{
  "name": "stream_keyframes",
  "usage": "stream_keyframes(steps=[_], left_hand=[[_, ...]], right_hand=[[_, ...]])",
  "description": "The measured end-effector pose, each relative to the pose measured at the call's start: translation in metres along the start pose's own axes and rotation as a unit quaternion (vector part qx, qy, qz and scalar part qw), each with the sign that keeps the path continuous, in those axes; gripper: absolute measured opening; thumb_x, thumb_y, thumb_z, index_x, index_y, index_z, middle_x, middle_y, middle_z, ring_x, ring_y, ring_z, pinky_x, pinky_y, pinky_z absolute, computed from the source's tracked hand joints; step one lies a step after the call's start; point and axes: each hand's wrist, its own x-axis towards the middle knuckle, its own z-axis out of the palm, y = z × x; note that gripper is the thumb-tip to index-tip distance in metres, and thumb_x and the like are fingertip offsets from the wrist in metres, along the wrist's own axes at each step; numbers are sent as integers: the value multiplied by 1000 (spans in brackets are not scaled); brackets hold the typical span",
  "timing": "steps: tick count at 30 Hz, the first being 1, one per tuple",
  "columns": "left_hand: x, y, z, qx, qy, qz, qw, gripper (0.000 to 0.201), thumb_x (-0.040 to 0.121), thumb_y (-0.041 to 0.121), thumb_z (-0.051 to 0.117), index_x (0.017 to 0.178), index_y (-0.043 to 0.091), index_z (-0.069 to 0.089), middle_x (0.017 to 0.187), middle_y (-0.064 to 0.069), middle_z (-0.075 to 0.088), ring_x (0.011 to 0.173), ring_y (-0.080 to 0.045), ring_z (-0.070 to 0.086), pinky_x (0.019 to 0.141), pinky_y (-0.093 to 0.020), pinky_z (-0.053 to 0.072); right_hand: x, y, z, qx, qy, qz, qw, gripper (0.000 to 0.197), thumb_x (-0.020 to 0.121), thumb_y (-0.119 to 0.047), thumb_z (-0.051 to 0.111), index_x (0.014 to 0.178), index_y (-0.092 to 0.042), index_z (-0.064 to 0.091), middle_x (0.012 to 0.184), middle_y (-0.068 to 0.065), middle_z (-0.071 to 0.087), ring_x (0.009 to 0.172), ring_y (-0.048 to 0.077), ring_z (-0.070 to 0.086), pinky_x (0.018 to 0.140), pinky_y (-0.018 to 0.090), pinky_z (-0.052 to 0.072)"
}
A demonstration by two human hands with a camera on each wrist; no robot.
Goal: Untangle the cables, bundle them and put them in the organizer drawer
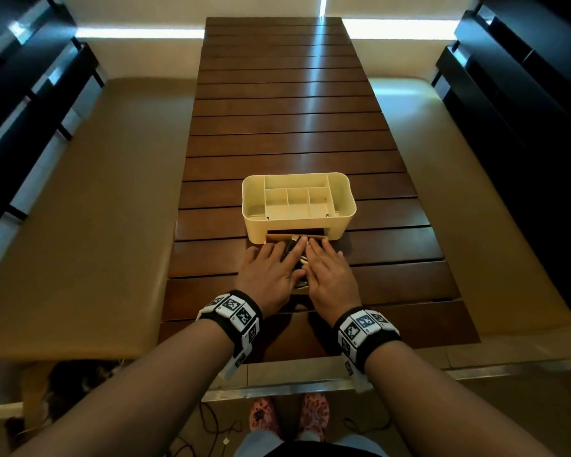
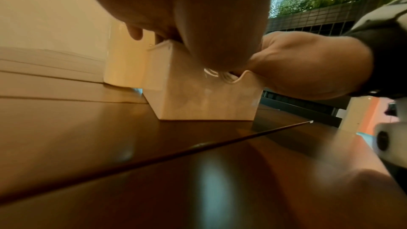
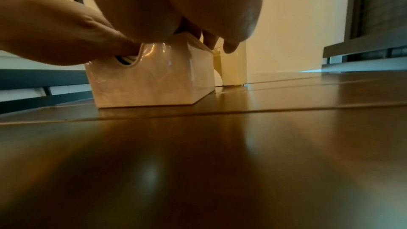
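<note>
Cables (image 1: 300,258) lie mostly hidden under my two palms: from the head view only a dark-and-white sliver of them shows in the gap between my hands, and I cannot tell how many there are or whether they are tied. They sit in the pulled-out drawer (image 2: 204,98) of the cream organizer (image 1: 343,206), whose front wall with its scooped notch shows in both wrist views; through that notch a few pale loops can be seen, blurred. My left hand (image 1: 271,272) lies flat over the left part of the drawer, fingers straight and close together, pressing down on the contents, and my right hand (image 1: 330,275) does the same on the right, the fingertips of both reaching the organizer's front opening. Both hands are spread flat, gripping nothing. The drawer's inside and its far end are covered by my hands, so how far it is pulled out I can judge only roughly. The organizer's top tray, divided into several compartments, stands on the slatted wooden worktop (image 1: 290,127). Each wrist carries a black band with white coded markers (image 1: 234,308). Padded benches (image 1: 89,209) run along either side of the worktop. Below the near edge my pink patterned shoes (image 1: 314,413) and some thin dark cords on the floor (image 1: 211,423) show, partly cut off by my forearms.
</note>
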Motion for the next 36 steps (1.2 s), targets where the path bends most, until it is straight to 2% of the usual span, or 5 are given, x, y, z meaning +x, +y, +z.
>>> stream_keyframes(steps=[5, 11, 21, 27, 36], left_hand=[[6, 8, -6, 4, -14, -29, 999, 54, 103, 51, 22, 155, 38, 13, 135, 3, 50, 123, -22, 45, 98, -45, 30], [1, 6, -2, -43, -12, -43, 998, 55, 103, 52, 22, 155, 37, 14, 145, 6, 43, 135, -21, 35, 107, -45, 24], [-3, 3, 4, -46, -25, -36, 998, 71, 91, 60, -2, 158, 36, 1, 165, -1, -19, 152, -27, -5, 123, -49, 6], [-1, -1, 8, -56, 3, 7, 998, 65, 99, 59, 11, 153, 42, -20, 167, 0, -15, 153, -30, 2, 122, -51, 10], [7, -3, -7, -37, -29, 48, 998, 55, 104, 50, 17, 156, 34, 21, 161, 5, 29, 149, -24, 25, 121, -51, 13]], right_hand=[[7, 0, -19, 151, -107, 52, 981, 49, 108, -24, 36, 156, -18, 27, 165, -7, 19, 150, 3, 3, 120, 22, 1], [2, 11, -17, 217, -5, 120, 969, 44, 101, -22, 57, 144, -14, 50, 155, -8, 39, 151, 13, 19, 121, 26, 14], [-3, 15, -17, -73, -113, 58, 989, 52, 107, -48, 19, 157, -34, 18, 165, -17, 9, 154, 17, 7, 123, 49, 6], [-1, 17, -21, -84, -127, 38, 988, 53, 106, -48, 18, 158, -33, 16, 165, -15, 14, 153, 15, 9, 122, 47, 4], [0, 20, -18, -46, -96, 19, 994, 70, 96, -55, 8, 154, -25, 33, 162, -5, 30, 152, 18, 17, 121, 49, 21]])
